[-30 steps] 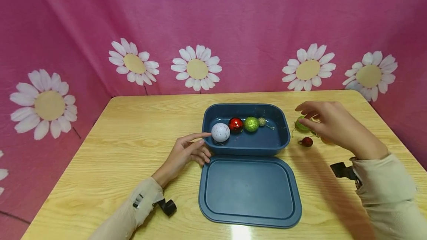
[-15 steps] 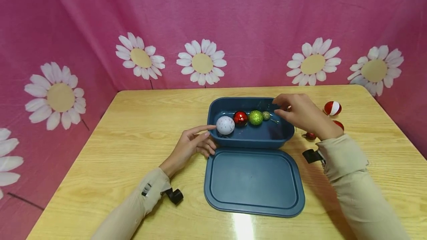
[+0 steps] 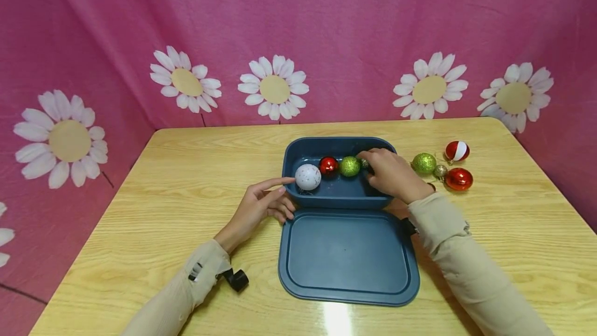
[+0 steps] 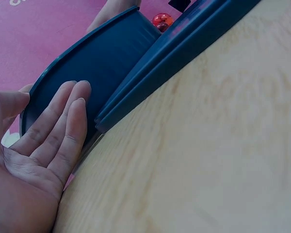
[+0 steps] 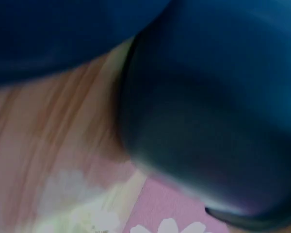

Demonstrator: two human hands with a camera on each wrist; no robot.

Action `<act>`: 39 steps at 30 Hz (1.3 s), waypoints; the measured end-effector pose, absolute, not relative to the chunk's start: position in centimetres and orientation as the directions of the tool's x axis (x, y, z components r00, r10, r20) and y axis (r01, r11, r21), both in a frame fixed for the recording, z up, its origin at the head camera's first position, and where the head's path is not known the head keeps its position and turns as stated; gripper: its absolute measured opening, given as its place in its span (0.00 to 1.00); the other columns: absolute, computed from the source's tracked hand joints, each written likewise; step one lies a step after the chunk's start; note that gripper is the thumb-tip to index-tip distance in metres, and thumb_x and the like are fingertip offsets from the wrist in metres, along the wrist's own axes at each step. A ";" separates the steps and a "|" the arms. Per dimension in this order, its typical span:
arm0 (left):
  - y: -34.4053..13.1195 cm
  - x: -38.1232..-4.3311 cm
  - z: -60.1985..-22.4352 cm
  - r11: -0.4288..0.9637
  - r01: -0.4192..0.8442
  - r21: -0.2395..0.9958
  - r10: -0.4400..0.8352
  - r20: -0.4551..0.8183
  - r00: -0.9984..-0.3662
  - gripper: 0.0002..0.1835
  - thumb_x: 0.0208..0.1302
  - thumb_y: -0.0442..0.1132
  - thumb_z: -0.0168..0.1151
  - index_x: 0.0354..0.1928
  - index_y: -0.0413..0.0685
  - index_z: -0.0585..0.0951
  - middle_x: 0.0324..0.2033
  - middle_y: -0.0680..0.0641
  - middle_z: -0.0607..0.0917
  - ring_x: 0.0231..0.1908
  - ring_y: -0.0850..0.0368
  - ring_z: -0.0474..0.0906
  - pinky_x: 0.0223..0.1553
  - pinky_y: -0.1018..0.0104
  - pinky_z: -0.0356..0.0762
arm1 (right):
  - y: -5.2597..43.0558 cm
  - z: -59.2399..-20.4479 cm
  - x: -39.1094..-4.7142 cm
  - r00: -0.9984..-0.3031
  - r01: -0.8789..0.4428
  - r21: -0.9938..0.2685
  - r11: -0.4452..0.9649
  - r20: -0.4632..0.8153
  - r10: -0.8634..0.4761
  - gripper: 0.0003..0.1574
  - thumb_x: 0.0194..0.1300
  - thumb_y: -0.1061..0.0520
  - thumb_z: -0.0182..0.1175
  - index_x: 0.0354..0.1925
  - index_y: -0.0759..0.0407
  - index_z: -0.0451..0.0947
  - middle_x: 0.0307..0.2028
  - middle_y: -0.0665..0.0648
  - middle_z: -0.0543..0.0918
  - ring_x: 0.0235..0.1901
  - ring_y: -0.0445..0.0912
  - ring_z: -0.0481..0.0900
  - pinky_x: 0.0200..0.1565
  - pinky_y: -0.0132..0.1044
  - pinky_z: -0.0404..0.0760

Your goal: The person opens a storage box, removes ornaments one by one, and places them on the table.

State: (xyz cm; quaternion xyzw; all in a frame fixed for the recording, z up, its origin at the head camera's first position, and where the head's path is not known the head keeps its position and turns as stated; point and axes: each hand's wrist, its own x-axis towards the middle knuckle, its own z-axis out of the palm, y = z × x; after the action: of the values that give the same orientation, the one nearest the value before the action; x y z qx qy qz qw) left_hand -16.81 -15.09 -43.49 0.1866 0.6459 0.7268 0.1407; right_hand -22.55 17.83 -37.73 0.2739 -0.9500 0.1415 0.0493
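A dark blue rectangular box (image 3: 342, 201) stands open, holding a speckled white ball (image 3: 308, 177), a shiny red ball (image 3: 328, 166), a glittery green ball (image 3: 350, 166) and a small gold ball (image 3: 365, 163) in a row. My left hand (image 3: 259, 202) touches the box's left end, index fingertip at the rim beside the white ball. In the left wrist view its other fingers lie fairly straight along the outer wall. My right hand (image 3: 391, 172) reaches down inside the box's right half, fingertips beside the small gold ball; the hand's back hides whether it pinches anything.
A matching blue lid (image 3: 350, 258) lies flat in front of the box. On the table (image 3: 210, 170) to the right lie another green ball (image 3: 424, 163), a small gold ball (image 3: 440, 171), a red ball (image 3: 459, 179) and a red-and-white ball (image 3: 457, 151). A pink flowered curtain (image 3: 345, 40) hangs behind.
My right hand has moved left from above the loose ornaments, over the box's right end and down into it. The head view shifts slightly; my left hand stays at the box's left end.
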 end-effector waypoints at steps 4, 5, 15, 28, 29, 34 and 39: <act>-15.1 -16.8 -43.4 -0.120 0.033 0.992 0.446 0.084 -0.891 0.22 0.78 0.43 0.50 0.67 0.41 0.73 0.35 0.38 0.87 0.31 0.50 0.87 0.31 0.60 0.86 | 17.5 -38.0 -22.2 -0.853 -0.522 -0.192 0.831 0.147 -0.502 0.23 0.58 0.67 0.63 0.54 0.65 0.81 0.49 0.66 0.82 0.49 0.60 0.80 0.45 0.57 0.80; -15.0 -16.8 -43.4 -0.118 0.031 0.993 0.445 0.080 -0.892 0.22 0.78 0.43 0.50 0.67 0.42 0.74 0.35 0.38 0.87 0.31 0.50 0.87 0.31 0.60 0.86 | 17.5 -38.0 -22.2 -0.854 -0.520 -0.194 0.832 0.148 -0.499 0.22 0.58 0.68 0.63 0.52 0.64 0.82 0.47 0.65 0.83 0.47 0.59 0.80 0.43 0.57 0.81; -15.1 -16.7 -43.3 -0.116 0.025 0.993 0.432 0.073 -0.899 0.21 0.78 0.43 0.51 0.67 0.43 0.74 0.35 0.38 0.87 0.31 0.49 0.87 0.31 0.60 0.86 | 17.3 -38.3 -22.3 -0.847 -0.530 -0.206 0.822 0.172 -0.503 0.17 0.59 0.67 0.62 0.47 0.59 0.85 0.38 0.60 0.85 0.39 0.54 0.81 0.39 0.55 0.81; -15.0 -16.8 -43.4 -0.123 0.026 0.992 0.439 0.078 -0.895 0.21 0.78 0.43 0.50 0.67 0.44 0.74 0.35 0.38 0.87 0.31 0.48 0.87 0.31 0.59 0.86 | 17.5 -38.6 -22.3 -0.848 -0.524 -0.212 0.825 0.222 -0.482 0.12 0.60 0.65 0.64 0.44 0.61 0.85 0.36 0.60 0.86 0.36 0.55 0.81 0.35 0.54 0.81; -15.1 -16.8 -43.4 -0.123 0.026 0.992 0.440 0.078 -0.895 0.21 0.78 0.43 0.50 0.67 0.44 0.74 0.34 0.39 0.87 0.31 0.48 0.87 0.31 0.59 0.86 | 17.5 -38.6 -22.3 -0.850 -0.521 -0.216 0.826 0.219 -0.479 0.12 0.60 0.65 0.64 0.44 0.61 0.84 0.36 0.60 0.86 0.35 0.54 0.81 0.35 0.53 0.81; -15.1 -16.9 -43.4 -0.124 0.032 0.992 0.448 0.085 -0.890 0.22 0.78 0.43 0.50 0.67 0.42 0.73 0.34 0.39 0.87 0.31 0.49 0.87 0.31 0.59 0.86 | 17.5 -38.4 -22.3 -0.859 -0.509 -0.250 0.824 0.211 -0.467 0.14 0.63 0.63 0.65 0.48 0.61 0.83 0.36 0.58 0.85 0.30 0.50 0.78 0.33 0.51 0.80; -15.1 -16.9 -43.4 -0.124 0.032 0.992 0.448 0.085 -0.890 0.22 0.78 0.42 0.50 0.68 0.41 0.73 0.34 0.39 0.88 0.31 0.50 0.87 0.31 0.60 0.86 | 17.6 -38.4 -22.4 -0.858 -0.513 -0.298 0.805 0.212 -0.468 0.13 0.65 0.62 0.65 0.48 0.61 0.83 0.35 0.57 0.85 0.30 0.50 0.79 0.33 0.51 0.80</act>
State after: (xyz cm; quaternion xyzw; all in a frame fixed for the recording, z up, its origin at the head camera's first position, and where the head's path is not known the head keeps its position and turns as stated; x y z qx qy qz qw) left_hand -16.87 -15.13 -43.44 0.1857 0.6460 0.7264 0.1431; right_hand -22.38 17.61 -38.44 0.2585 -0.9479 0.1746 0.0644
